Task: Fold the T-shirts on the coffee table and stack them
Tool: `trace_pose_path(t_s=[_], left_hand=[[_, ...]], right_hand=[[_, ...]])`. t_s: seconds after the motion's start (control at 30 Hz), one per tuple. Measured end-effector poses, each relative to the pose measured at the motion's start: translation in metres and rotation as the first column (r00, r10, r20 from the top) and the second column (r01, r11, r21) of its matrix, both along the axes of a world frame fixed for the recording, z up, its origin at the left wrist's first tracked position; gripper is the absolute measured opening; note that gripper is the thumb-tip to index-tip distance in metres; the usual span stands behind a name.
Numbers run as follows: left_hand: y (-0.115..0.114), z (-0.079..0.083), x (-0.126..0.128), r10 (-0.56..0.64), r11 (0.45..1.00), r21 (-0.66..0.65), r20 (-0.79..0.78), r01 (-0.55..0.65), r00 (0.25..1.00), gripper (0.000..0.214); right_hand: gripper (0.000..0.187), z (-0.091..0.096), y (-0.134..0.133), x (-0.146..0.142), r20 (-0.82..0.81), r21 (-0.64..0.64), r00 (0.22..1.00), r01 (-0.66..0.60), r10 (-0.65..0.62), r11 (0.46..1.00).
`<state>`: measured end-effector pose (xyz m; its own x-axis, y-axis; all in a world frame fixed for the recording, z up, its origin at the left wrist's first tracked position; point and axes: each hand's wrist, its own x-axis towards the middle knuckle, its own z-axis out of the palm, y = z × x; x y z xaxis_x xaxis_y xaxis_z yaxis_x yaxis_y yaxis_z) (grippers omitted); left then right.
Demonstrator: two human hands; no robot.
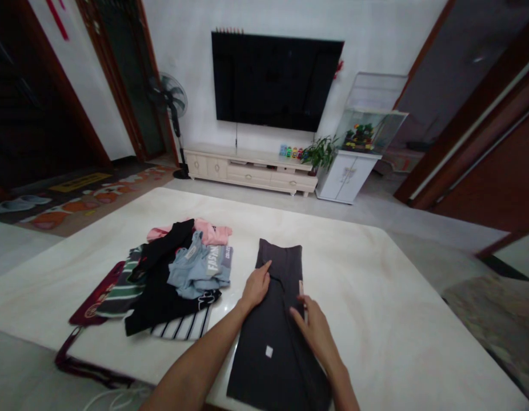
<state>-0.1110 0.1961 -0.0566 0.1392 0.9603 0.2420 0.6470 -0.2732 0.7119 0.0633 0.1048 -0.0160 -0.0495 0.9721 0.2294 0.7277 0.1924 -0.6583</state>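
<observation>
A dark grey garment (264, 325) lies on the table in a long narrow strip, its sides turned in and a small white patch on its lower part. I cannot tell what kind of garment it is. My left hand (255, 286) rests on its upper left part, index finger stretched out and nothing held. At the right edge is my right hand (315, 326), thumb and fingers apart, the fingertips touching the cloth beside a small pale strip. A heap of clothes (161, 285) lies left of my left hand, with black, pink, light blue and striped pieces.
The garments lie on a glossy white table (359, 274). A dark red bag or mat (97, 297) sits under the heap's left side, with a strap hanging off the edge. Beyond stand a fan (174, 108), a low cabinet (247, 171) and a fish tank (367, 131).
</observation>
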Motion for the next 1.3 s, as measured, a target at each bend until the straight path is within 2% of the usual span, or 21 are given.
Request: trace_pose_path(t_s=[0.07, 0.13, 0.2, 0.27, 0.33, 0.4, 0.47, 0.53, 0.63, 0.73, 0.83, 0.93, 1.0, 1.07, 1.17, 1.3], left_hand=[[0.000, 0.001, 0.000, -0.004, 1.000, 0.004, 0.007, 0.004, 1.000, 0.042], [0.000, 0.000, -0.001, 0.001, 1.000, -0.002, 0.009, -0.001, 1.000, 0.039], [0.002, 0.000, 0.000, 0.011, 1.000, -0.017, 0.007, -0.011, 1.000, 0.038], [0.005, 0.000, 0.000, 0.025, 0.999, -0.036, -0.001, -0.025, 1.000, 0.036], [0.009, 0.002, 0.001, 0.036, 0.998, -0.049, -0.013, -0.036, 0.999, 0.035], [0.014, 0.005, 0.001, 0.039, 0.998, -0.051, -0.032, -0.041, 0.999, 0.034], [0.017, 0.008, 0.000, 0.046, 0.998, -0.045, -0.060, -0.049, 0.997, 0.032], [0.020, 0.011, -0.001, 0.066, 0.997, -0.039, -0.094, -0.070, 0.993, 0.031], [0.022, 0.015, 0.000, 0.116, 0.993, -0.020, -0.150, -0.120, 0.982, 0.031], [0.021, 0.020, 0.013, 0.141, 0.990, 0.021, -0.194, -0.140, 0.971, 0.038], [0.020, 0.023, 0.037, 0.032, 0.999, 0.049, -0.280, -0.019, 0.959, 0.047], [0.025, 0.020, 0.058, -0.157, 0.988, -0.066, -0.430, 0.143, 0.889, 0.054], [0.034, 0.016, 0.066, -0.211, 0.975, -0.158, -0.469, 0.154, 0.857, 0.061], [0.047, 0.015, 0.069, -0.221, 0.966, -0.227, -0.479, 0.124, 0.849, 0.069], [0.068, 0.018, 0.072, -0.235, 0.946, -0.313, -0.491, 0.082, 0.839, 0.081], [0.090, 0.019, 0.084, -0.144, 0.961, -0.278, -0.506, -0.003, 0.851, 0.080]], right_hand=[[0.025, -0.016, -0.043, 0.018, 0.057, -0.057, 0.995, 0.079, -0.076, 0.995], [0.021, -0.030, -0.073, 0.025, 0.137, -0.131, 0.980, 0.159, -0.141, 0.978], [0.013, -0.036, -0.090, 0.023, 0.204, -0.182, 0.964, 0.207, -0.169, 0.961], [0.012, -0.033, -0.097, 0.016, 0.229, -0.135, 0.956, 0.219, -0.184, 0.966], [0.009, -0.023, -0.101, 0.006, 0.204, -0.026, 0.965, 0.174, -0.166, 0.984], [0.017, -0.009, -0.106, -0.006, 0.180, 0.012, 0.982, 0.064, -0.065, 0.998], [0.024, 0.004, -0.114, -0.016, 0.188, -0.053, 0.978, -0.083, 0.092, 0.995], [0.023, 0.013, -0.119, -0.023, 0.180, -0.141, 0.960, -0.192, 0.216, 0.971], [0.020, 0.015, -0.118, -0.023, 0.141, -0.137, 0.962, -0.215, 0.233, 0.967], [0.039, 0.000, -0.108, -0.019, 0.210, 0.000, 0.966, -0.157, 0.154, 0.988], [0.057, -0.030, -0.102, -0.018, 0.334, 0.027, 0.927, -0.193, 0.173, 0.981], [0.069, -0.062, -0.103, -0.019, 0.440, -0.002, 0.875, -0.222, 0.200, 0.975], [0.074, -0.079, -0.102, -0.018, 0.499, 0.032, 0.848, -0.223, 0.178, 0.974], [0.075, -0.091, -0.100, -0.016, 0.559, 0.137, 0.817, -0.256, 0.139, 0.957], [0.070, -0.101, -0.094, -0.017, 0.599, 0.359, 0.801, -0.278, 0.009, 0.891], [0.052, -0.113, -0.089, -0.030, 0.467, 0.582, 0.860, -0.124, -0.206, 0.803]])
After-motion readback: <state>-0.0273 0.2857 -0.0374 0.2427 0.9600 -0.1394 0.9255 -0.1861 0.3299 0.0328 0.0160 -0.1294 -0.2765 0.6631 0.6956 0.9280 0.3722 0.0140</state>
